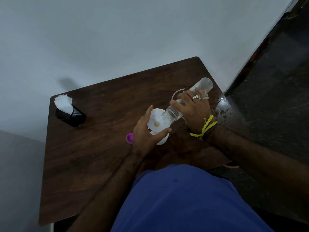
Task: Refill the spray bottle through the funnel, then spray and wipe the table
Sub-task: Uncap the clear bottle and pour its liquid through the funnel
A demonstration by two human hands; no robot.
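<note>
Tilting a clear water bottle (187,101) mouth-down, the right hand (194,108) is wrapped around its middle, the open neck resting at the rim of a white funnel (156,121). That funnel sits in a white spray bottle (163,139) on the brown table (100,148); the left hand (147,136) curls round the bottle just under the funnel. A purple cap (130,138) lies just beside the left hand. A black mesh cup (71,115) with white tissues (63,102) stands well apart, near the far left corner
</note>
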